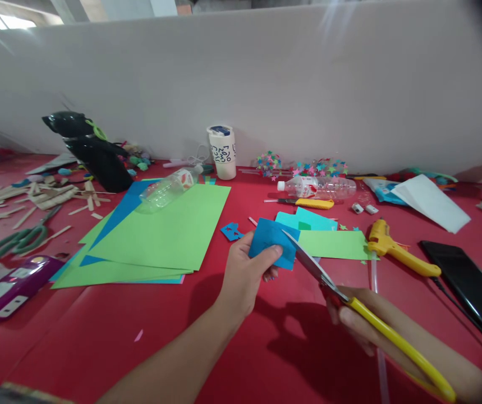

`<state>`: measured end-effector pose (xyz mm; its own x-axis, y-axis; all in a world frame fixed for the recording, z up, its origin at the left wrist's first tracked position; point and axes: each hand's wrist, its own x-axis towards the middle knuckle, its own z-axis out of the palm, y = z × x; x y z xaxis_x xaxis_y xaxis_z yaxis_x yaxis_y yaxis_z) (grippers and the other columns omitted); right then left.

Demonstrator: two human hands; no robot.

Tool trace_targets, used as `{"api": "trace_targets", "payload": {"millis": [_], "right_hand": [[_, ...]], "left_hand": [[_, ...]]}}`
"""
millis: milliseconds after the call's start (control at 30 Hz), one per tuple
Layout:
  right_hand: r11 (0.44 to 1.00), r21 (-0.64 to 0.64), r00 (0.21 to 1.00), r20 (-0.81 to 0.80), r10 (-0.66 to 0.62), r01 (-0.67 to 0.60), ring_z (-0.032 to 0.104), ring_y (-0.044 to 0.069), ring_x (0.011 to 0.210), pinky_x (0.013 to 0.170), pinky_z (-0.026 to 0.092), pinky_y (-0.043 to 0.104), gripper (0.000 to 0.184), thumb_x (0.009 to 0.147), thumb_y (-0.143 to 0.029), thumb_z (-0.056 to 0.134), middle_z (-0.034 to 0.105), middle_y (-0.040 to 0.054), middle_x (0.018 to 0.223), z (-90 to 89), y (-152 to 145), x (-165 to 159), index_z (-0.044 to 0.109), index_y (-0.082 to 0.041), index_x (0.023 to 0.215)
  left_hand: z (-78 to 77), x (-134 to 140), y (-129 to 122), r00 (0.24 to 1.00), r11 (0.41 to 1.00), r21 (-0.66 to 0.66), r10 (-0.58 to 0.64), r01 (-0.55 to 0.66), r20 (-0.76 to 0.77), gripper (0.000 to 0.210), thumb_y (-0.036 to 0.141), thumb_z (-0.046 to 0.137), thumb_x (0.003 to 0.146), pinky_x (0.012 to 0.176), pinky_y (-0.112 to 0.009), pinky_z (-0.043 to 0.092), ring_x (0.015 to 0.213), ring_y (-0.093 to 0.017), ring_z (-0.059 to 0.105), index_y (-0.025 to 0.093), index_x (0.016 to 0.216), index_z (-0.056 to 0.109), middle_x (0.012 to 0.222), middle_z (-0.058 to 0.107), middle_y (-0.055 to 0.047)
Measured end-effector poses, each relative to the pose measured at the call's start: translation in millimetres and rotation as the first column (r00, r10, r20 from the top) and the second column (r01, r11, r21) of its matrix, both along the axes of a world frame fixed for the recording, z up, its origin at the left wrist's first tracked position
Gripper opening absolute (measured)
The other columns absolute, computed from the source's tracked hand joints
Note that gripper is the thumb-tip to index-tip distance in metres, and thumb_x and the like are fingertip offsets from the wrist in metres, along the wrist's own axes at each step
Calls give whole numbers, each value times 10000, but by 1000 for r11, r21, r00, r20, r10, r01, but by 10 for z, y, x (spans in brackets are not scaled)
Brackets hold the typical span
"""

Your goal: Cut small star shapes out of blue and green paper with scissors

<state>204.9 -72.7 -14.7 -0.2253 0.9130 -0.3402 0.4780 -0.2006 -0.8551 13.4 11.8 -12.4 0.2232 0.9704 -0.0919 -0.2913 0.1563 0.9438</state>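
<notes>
Between thumb and fingers, my left hand (247,266) pinches a small blue piece of paper (272,238) above the red table. My right hand (356,317) grips a pair of scissors (314,266) with yellow handles. The metal blades point up and left, and their tips lie over the right part of the blue paper. Whether the blades have cut into it I cannot tell. Behind the left hand lies a blue scrap with star-shaped holes (231,231). A light green paper strip (337,244) lies just beyond the scissors.
Green and blue sheets (169,230) lie at left, a clear bottle (169,188) on them. Further left are green-handled scissors (24,238), wooden sticks and a black flask (93,151). A yellow glue gun (400,249), a phone (468,280) and a yellow cutter (314,203) lie at right.
</notes>
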Motion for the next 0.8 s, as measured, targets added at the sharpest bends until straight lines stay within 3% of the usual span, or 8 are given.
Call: {"api": "trace_targets", "payload": {"millis": [267, 500, 667, 800], "right_hand": [[993, -55, 993, 66, -96, 100, 335, 78, 396, 397, 258, 209, 544, 665, -738, 485, 276, -85, 500, 109, 22, -31, 422, -200, 614], [973, 217, 977, 174, -121, 82, 475, 148, 504, 426, 377, 211, 506, 686, -684, 524, 452, -13, 486, 52, 27, 29, 541, -193, 565], [974, 224, 963, 250, -96, 39, 478, 146, 491, 418, 367, 207, 503, 695, -660, 529, 475, -14, 475, 44, 47, 35, 535, -186, 527], [972, 224, 963, 235, -129, 75, 438, 134, 473, 427, 345, 211, 493, 684, -648, 548, 428, -30, 461, 39, 65, 18, 499, -192, 501]], "left_hand": [[-12, -10, 19, 1000, 1000, 18, -13, 13, -10, 138, 246, 641, 690, 395, -158, 346, 397, -49, 437, 168, 676, 528, 471, 514, 55], [-16, -20, 22, 1000, 1000, 4, -10, 10, 0, 141, 243, 645, 687, 382, -150, 336, 386, -42, 428, 169, 672, 525, 468, 503, 63], [-9, -9, 13, 1000, 1000, -17, -6, 6, 18, 153, 239, 651, 678, 377, -149, 329, 382, -40, 426, 167, 673, 516, 472, 503, 64], [-5, 5, -7, 999, 1000, -28, -5, 6, 49, 151, 243, 640, 694, 388, -151, 333, 394, -42, 430, 170, 688, 507, 481, 506, 65]]}}
